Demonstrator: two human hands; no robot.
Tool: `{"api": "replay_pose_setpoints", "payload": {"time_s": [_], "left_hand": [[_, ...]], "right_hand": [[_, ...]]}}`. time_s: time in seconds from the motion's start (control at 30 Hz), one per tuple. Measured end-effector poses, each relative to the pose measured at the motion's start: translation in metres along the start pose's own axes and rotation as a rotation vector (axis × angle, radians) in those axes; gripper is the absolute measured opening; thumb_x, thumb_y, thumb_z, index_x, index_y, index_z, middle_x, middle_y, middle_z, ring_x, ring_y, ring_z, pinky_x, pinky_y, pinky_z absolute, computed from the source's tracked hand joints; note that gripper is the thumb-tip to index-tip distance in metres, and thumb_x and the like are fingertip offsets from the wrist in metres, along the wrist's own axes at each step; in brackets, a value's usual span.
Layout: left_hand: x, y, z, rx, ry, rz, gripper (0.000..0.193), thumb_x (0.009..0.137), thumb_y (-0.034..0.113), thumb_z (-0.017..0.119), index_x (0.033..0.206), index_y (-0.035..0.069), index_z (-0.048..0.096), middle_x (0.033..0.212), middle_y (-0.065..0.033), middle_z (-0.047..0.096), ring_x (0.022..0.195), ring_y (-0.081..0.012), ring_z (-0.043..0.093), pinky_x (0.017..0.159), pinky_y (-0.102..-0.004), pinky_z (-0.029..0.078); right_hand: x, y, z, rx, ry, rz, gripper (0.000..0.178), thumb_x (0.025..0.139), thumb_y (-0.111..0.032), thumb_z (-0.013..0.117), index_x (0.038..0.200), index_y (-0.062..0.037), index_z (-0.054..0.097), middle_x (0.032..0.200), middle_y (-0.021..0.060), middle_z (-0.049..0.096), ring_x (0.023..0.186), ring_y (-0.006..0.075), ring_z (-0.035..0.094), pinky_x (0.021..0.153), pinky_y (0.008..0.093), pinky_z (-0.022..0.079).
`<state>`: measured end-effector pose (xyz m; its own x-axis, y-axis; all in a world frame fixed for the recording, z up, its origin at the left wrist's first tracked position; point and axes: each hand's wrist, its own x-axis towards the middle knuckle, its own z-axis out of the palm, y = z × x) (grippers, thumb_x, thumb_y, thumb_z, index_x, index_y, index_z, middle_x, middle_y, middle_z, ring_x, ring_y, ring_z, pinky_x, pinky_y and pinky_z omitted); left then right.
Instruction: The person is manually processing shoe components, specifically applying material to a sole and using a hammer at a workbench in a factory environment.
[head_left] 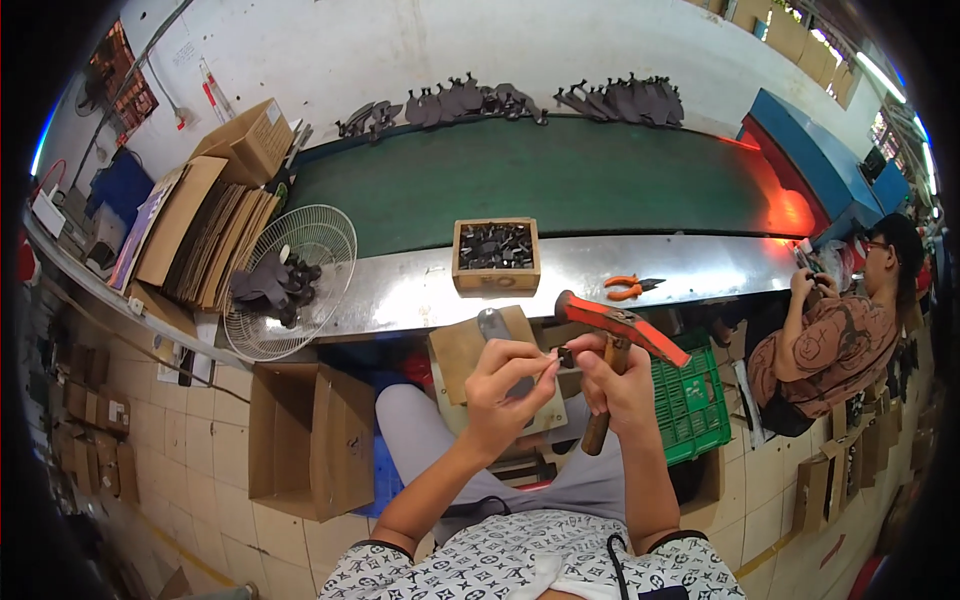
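Note:
My right hand (628,390) is wrapped round the wooden handle of a hammer (620,324) with a red head, which sticks up past the fingers. Between the fingertips of both hands sits a small dark piece (566,357), too small to name. My left hand (497,392) is closed in a pinch at its left side. Below the hands stands a work block with a tan board (458,358) and a rounded metal piece (490,322). Past them, a wooden box (497,282) full of small black parts rests on the metal ledge (400,285).
Orange-handled pliers (625,288) lie on the ledge. A wire basket (340,215) with dark parts and stacked cardboard (185,240) are at left, above an open carton (285,440). A green crate (690,400) stands right. Behind the ledge runs a green belt (500,175); a co-worker (840,340) sits far right.

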<state>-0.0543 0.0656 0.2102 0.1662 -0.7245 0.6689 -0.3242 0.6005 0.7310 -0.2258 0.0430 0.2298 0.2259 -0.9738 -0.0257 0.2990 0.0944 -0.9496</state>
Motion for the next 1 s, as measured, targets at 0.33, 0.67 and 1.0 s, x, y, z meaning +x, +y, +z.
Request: {"api": "replay_pose_setpoints", "payload": {"time_s": [0.33, 0.67, 1.0], "left_hand": [[-0.036, -0.115, -0.017, 0.153, 0.041, -0.34, 0.023, 0.086, 0.016, 0.076, 0.105, 0.004, 0.071, 0.098, -0.0108, 0.068, 0.088, -0.0257, 0.064, 0.076, -0.0351, 0.051], [-0.038, -0.208, -0.002, 0.135, -0.039, -0.437, 0.025, 0.086, 0.018, 0.075, 0.105, 0.002, 0.07, 0.099, -0.0133, 0.069, 0.098, -0.0304, 0.063, 0.088, -0.039, 0.049], [-0.042, -0.211, -0.004, 0.176, -0.114, -0.237, 0.024, 0.081, 0.009, 0.077, 0.102, 0.001, 0.069, 0.096, -0.0119, 0.067, 0.092, -0.0281, 0.061, 0.081, -0.0362, 0.049]], "right_hand": [[0.028, 0.04, 0.004, -0.128, -0.004, 0.043, 0.019, 0.09, -0.011, 0.075, 0.105, -0.0002, 0.069, 0.082, 0.0018, 0.066, 0.053, 0.0027, 0.051, 0.045, 0.0194, 0.037], [0.107, 0.114, -0.012, -0.301, -0.068, 0.097, 0.033, 0.088, -0.012, 0.075, 0.117, 0.0004, 0.066, 0.098, 0.0004, 0.068, 0.083, 0.0049, 0.059, 0.075, 0.023, 0.048], [0.147, 0.167, -0.023, -0.548, -0.25, -0.069, 0.022, 0.089, -0.011, 0.073, 0.107, 0.0026, 0.069, 0.087, 0.0056, 0.07, 0.08, 0.01, 0.063, 0.073, 0.0284, 0.051]]}}
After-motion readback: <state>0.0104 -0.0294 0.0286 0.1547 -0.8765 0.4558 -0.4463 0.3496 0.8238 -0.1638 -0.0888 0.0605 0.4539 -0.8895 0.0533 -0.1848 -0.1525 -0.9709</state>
